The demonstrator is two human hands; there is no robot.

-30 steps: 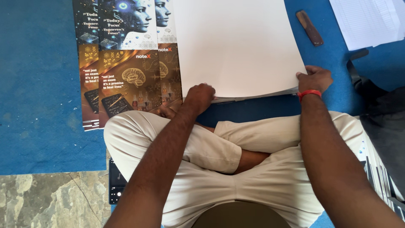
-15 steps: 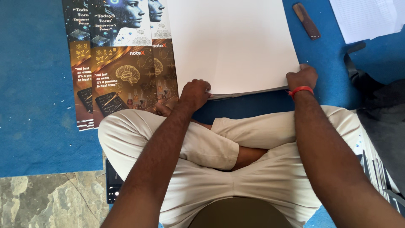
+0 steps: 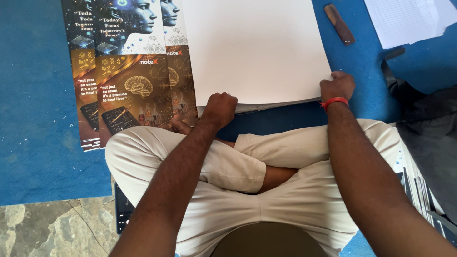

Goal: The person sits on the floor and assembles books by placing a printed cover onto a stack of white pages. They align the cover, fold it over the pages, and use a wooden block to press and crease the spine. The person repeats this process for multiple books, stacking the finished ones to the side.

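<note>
So, white sheet stack (image 3: 257, 50) on blue mat (image 3: 33, 119), just ahead of crossed legs. Left hand (image 3: 220, 108) clenched on stack's near-left corner, right hand (image 3: 337, 85) gripping near-right corner. Printed covers (image 3: 128, 71) tucked under stack's left side. Uneven pull could probably skew sheets, crease corners.

floor: blue mat (image 3: 38, 143) | bare stone (image 3: 57, 233) btm-left — daylight

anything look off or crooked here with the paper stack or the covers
Nothing damaged or spilled. The white sheet stack lies slightly askew, its near edge sloping, with lower sheets fanning out between the left hand and right hand. The printed covers overlap in a tidy staggered row.
</note>
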